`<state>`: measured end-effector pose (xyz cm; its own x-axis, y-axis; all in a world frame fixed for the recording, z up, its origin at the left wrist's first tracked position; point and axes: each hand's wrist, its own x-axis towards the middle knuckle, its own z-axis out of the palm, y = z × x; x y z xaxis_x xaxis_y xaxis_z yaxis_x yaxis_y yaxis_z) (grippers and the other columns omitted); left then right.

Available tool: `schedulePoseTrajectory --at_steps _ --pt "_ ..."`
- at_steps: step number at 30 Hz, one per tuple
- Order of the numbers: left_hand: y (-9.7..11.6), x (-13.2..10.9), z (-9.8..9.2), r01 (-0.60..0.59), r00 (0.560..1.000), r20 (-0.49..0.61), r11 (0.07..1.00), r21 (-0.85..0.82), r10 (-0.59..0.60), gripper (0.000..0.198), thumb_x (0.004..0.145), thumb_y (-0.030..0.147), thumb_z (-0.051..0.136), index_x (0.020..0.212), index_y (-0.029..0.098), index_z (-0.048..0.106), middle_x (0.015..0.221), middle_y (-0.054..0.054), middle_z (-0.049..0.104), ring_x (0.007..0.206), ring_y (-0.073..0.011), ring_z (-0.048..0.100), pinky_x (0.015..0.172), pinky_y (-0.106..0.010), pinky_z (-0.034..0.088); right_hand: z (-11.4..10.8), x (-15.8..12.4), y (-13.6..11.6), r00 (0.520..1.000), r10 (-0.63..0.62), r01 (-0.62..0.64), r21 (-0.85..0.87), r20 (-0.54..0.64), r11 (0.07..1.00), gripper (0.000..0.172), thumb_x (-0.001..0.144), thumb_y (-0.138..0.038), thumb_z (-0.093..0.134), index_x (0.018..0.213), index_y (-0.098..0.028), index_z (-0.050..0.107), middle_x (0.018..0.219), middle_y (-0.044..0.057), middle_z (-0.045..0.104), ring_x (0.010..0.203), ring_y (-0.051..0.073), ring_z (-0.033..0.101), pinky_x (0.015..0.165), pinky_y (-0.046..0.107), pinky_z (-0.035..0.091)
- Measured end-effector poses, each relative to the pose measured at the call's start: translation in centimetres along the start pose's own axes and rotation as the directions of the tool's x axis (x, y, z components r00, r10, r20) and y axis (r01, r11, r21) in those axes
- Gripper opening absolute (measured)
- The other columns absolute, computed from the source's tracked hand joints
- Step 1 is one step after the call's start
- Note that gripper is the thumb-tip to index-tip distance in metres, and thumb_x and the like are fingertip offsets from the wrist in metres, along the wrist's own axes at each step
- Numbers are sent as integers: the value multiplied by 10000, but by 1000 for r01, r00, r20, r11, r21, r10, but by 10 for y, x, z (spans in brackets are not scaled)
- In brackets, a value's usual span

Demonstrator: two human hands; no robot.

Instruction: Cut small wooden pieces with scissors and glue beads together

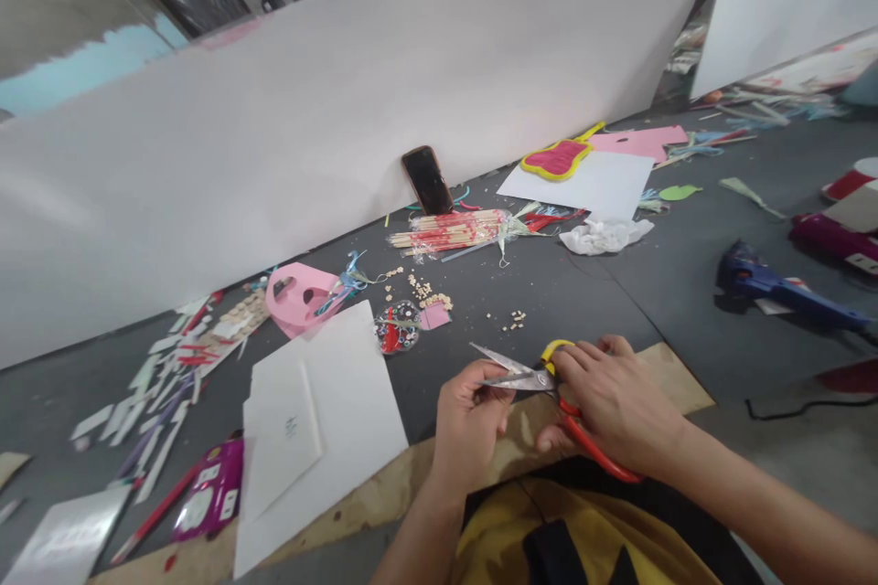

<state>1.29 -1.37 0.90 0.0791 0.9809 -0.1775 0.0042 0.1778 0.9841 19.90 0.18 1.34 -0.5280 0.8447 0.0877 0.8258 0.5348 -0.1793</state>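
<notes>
The right hand [621, 398] gripped the scissors [539, 381] by their yellow and red handles, while the left hand [466, 425] curled its fingers at the parted blades, and whether they pinched anything could not be told. Beyond the scissors, small beige pieces [517, 320] lay on the dark table [569, 297]; farther out, wrapped sticks [445, 234] lay before a smartphone [427, 180] leaning against the white partition [329, 128].

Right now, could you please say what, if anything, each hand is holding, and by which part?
The right hand holds the scissors by their red and yellow handles. The left hand is at the blades; whether it pinches anything cannot be told.
</notes>
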Motion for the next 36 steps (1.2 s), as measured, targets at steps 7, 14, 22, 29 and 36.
schedulePoseTrajectory --at_steps 7,14,22,29,36 --pt "-6 2 -2 28 999 20 997 -76 -27 218 796 345 630 728 138 631 442 72 408 406 -51 345 427 -182 258 5 0 1 1000 10 -10 14 -8 1000 338 868 -510 453 793 -186 511 751 62 652 683 245 593 670 356 239" --pt "-4 2 0 16 1000 -15 997 -73 -17 245 801 380 625 764 138 607 487 71 436 392 -43 376 403 -167 281 7 -2 1 999 27 -27 18 -23 999 386 917 -515 371 735 -199 496 651 31 642 584 211 583 649 339 222" --pt "-4 2 2 -20 991 -129 1000 1 19 184 792 337 631 809 155 606 568 52 506 439 -56 454 428 -160 360 5 -1 0 998 51 -49 47 -41 998 304 882 -467 447 756 -196 508 681 39 638 652 216 585 648 333 230" --pt "0 1 1 -75 992 -97 997 -10 74 107 793 247 617 766 145 628 634 32 541 445 -46 464 450 -167 374 3 -1 2 997 48 -44 61 -54 997 308 751 -403 582 939 -163 537 922 112 637 855 286 562 707 361 270" --pt "-1 3 2 -22 998 -59 999 -38 20 132 787 267 634 749 141 618 608 39 521 428 -42 450 439 -168 363 4 0 1 997 21 -20 16 -80 1000 326 842 -499 483 821 -178 538 766 88 647 701 250 571 678 363 257"
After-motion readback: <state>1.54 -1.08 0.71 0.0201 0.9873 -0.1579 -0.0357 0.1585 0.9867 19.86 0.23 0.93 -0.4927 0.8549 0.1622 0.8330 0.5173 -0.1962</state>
